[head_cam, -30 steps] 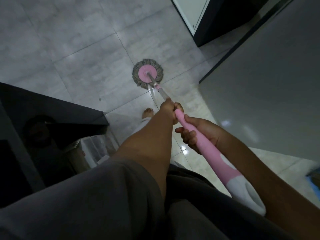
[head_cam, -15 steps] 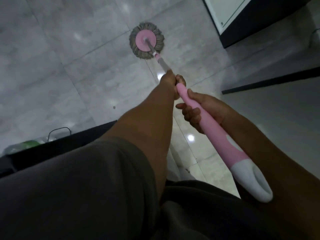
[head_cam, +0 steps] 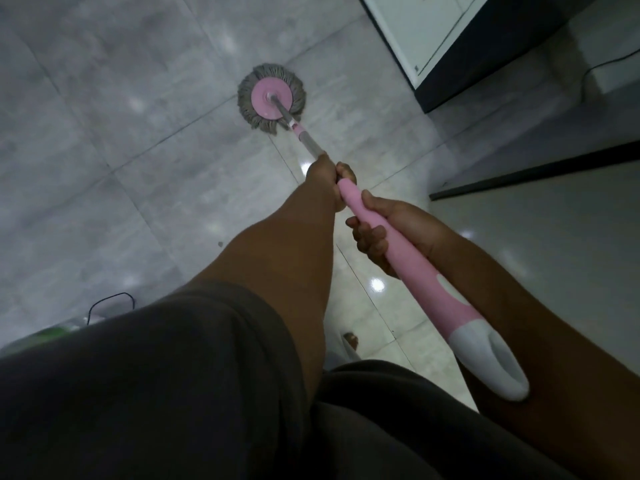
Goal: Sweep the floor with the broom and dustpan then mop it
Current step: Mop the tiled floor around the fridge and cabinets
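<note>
A round mop head (head_cam: 271, 98) with a pink disc and grey strands lies flat on the grey tiled floor (head_cam: 104, 140) ahead of me. Its metal pole runs back into a pink handle (head_cam: 408, 265) with a white end cap. My left hand (head_cam: 327, 176) is closed around the pole where the metal meets the pink grip. My right hand (head_cam: 384, 230) grips the pink handle just behind it. No broom or dustpan shows in the view.
A dark-based white cabinet (head_cam: 446, 46) stands at the upper right. A grey panel with a dark edge (head_cam: 540, 237) fills the right side. A black wire loop and a green object (head_cam: 52, 336) sit at the lower left. A bare foot (head_cam: 350, 339) shows below my arms.
The mop head was pushed farther out over the tiles, then drawn back a little toward me. The dark furniture at the left has left the view. Both hands keep their hold.
</note>
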{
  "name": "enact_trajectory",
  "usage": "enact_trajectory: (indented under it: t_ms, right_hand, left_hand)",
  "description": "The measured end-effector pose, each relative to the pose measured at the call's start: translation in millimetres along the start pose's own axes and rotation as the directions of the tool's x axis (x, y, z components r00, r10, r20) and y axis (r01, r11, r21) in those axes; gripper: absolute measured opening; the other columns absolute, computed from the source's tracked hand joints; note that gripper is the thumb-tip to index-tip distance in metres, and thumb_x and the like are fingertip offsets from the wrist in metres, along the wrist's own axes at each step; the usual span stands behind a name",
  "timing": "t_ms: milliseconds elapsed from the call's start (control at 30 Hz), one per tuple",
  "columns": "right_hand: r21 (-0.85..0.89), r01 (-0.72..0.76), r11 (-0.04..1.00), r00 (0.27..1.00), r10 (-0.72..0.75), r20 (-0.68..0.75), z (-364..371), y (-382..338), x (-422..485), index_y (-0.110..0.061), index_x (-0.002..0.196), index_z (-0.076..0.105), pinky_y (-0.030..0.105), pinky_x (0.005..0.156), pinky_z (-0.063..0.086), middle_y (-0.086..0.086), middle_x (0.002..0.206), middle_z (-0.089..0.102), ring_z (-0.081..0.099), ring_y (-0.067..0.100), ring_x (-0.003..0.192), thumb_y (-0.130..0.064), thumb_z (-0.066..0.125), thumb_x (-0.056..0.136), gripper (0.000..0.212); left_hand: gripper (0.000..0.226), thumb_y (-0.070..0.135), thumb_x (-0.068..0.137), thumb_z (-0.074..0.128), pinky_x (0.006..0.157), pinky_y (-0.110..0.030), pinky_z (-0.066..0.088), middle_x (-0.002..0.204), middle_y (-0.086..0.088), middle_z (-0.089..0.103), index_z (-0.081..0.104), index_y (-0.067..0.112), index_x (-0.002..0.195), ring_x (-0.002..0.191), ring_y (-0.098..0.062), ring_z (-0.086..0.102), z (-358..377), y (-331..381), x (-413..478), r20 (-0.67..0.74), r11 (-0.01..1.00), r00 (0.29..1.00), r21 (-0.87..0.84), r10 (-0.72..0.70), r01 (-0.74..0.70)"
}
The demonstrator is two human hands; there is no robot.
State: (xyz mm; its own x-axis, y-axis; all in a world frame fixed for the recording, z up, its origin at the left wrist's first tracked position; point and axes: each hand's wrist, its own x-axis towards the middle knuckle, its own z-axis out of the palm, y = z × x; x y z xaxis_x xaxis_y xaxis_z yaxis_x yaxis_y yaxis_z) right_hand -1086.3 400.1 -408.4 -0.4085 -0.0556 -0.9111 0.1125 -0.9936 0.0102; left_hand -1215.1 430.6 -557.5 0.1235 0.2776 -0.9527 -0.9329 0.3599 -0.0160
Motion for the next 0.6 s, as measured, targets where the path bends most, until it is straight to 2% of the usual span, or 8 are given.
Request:
enact_trajectory:
  t_ms: [200,400,533,600]
  right_hand:
    - [0.088,0.038,0.995,0.998,-0.034,-0.056,-60,92,-49,-0.005,0.089,0.055,0.015,0.034,0.04,-0.001,0.061,0.047,0.045,0.006,0.036,-0.043,0.057,0.094,0.038]
    - [0.208,0.106,0.972,0.992,-0.087,-0.096,-124,184,-97,-0.005,0.086,0.055,0.016,0.032,0.039,0.0,0.062,0.045,0.045,0.006,0.036,-0.042,0.057,0.093,0.037]
    - [0.306,0.186,0.934,0.978,-0.148,-0.145,-150,207,-108,-0.005,0.089,0.056,0.017,0.032,0.04,0.0,0.063,0.046,0.045,0.006,0.036,-0.043,0.06,0.09,0.038]
    - [0.354,0.207,0.912,0.976,-0.168,-0.138,-155,196,-109,-0.004,0.087,0.057,0.017,0.032,0.04,0.0,0.063,0.046,0.044,0.007,0.036,-0.043,0.062,0.086,0.039]
  left_hand:
    - [0.043,0.043,0.097,0.055,0.032,-0.009,0.029,0.042,0.005,0.04,0.041,0.016,0.066,0.027,-0.007,0.038,-30,-113,-22,-0.033,0.989,0.997,0.13,-0.071,0.075]
    - [0.045,0.055,0.093,0.054,0.038,-0.009,0.029,0.053,0.008,0.039,0.042,0.02,0.068,0.037,-0.005,0.037,-52,-228,-42,-0.077,0.94,0.982,0.284,-0.174,0.189]
    - [0.047,0.054,0.094,0.051,0.041,-0.018,0.03,0.057,0.005,0.038,0.038,0.019,0.066,0.047,-0.007,0.036,-42,-267,-43,-0.076,0.84,0.988,0.52,-0.137,0.157]
    - [0.047,0.053,0.096,0.047,0.043,-0.02,0.031,0.058,0.003,0.038,0.037,0.018,0.066,0.048,-0.009,0.037,-26,-268,-42,-0.058,0.821,0.991,0.555,-0.122,0.134]
